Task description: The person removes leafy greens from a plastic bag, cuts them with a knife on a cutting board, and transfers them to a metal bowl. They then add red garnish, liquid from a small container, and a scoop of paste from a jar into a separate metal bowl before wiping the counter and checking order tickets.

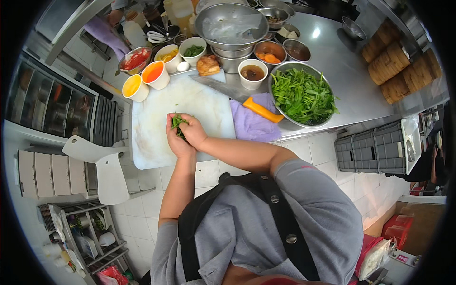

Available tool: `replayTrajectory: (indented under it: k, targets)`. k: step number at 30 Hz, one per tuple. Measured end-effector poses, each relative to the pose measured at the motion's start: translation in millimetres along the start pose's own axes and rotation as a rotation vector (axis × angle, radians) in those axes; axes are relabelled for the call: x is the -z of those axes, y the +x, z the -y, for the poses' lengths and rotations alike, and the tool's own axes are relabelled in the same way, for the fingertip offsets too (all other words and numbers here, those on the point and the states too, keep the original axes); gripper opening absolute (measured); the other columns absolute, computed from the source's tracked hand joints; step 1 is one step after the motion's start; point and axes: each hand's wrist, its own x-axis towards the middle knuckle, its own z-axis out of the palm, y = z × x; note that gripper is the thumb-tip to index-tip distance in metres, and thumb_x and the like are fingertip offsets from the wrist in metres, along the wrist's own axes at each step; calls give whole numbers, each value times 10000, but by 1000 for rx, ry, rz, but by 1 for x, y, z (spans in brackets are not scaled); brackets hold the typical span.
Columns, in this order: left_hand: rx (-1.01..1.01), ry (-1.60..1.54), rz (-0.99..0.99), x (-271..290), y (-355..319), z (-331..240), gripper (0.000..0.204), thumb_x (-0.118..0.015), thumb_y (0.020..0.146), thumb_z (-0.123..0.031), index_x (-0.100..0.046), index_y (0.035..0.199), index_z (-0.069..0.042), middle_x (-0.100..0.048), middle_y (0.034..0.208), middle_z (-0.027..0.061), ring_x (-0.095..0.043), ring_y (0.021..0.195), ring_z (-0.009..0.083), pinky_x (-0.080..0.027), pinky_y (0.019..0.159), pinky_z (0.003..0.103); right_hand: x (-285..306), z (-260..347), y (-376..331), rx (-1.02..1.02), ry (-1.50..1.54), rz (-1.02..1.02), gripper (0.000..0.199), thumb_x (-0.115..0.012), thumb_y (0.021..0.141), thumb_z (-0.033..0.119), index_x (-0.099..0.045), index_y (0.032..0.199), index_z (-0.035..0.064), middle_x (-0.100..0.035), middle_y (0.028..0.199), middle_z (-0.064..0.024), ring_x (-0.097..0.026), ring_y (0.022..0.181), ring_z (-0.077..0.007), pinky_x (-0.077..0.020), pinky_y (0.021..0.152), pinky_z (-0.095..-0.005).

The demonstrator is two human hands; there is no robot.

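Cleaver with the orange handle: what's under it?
The cleaver lies with its blade on the white cutting board and its handle on a purple cloth. The steel counter beneath the cloth is covered there.

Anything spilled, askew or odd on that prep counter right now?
Nothing spilled. The orange-handled cleaver lies slantwise, blade on the white cutting board, handle on the purple cloth. Both hands hold a bunch of greens.

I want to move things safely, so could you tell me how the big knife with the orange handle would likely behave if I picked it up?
The knife looks stiff, probably blade-heavy given its broad steel blade. Its handle rests on a purple cloth, so it may sit slightly tilted. Flat-sided, it seems unlikely to roll.
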Motion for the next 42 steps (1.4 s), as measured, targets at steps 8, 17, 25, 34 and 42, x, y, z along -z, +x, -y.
replayTrajectory:
  k: [8, 17, 25, 34, 42]
  targets:
    - [-304, 418, 455, -151, -50, 51, 428, -371, 893, -157, -453, 1269, 30, -533, 1217, 120, -501, 1131, 184, -393, 984, 307, 142, 142, -47, 457, -168, -227, 292, -500, 832, 40, -594, 1107, 13, -625, 1001, -68, -567, 889, -131, -471, 751, -265]
    - [-280, 795, 792, -245, -92, 192, 575, -485, 779, -79, -400, 1341, 12, -421, 1320, 205, -384, 1248, 332, -292, 1061, 367, 340, 169, -90, 501, -774, -490, 454, -552, 820, 54, -490, 1268, 23, -486, 1291, -154, -472, 1197, -257, -362, 1020, -361]
    - [-799, 961, 951, -239, -70, 153, 493, -551, 693, 46, -542, 1177, -46, -583, 1011, 111, -512, 1040, 304, -335, 964, 439, 401, 176, -93, 375, -1028, -385, 296, -516, 720, -56, -684, 946, 34, -517, 1191, -165, -497, 1156, -290, -406, 956, -362]
    - [-516, 2111, 179, -52, 60, 5, 461, -578, 843, -300, -526, 1212, -29, -487, 1316, 184, -469, 1214, 331, -373, 1006, 453, 308, 209, -108, 610, -949, -525, 234, -463, 796, -67, -668, 875, 15, -569, 1167, -133, -568, 1051, -215, -436, 900, -316]
    - [-686, 2076, 512, 34, 25, -8, 386, -524, 803, -49, -550, 1179, 35, -534, 1266, 170, -501, 1173, 338, -442, 966, 358, 159, 143, -95, 595, -1011, -17, 230, -550, 702, -83, -648, 874, 32, -642, 896, -121, -618, 854, -281, -494, 751, -350]
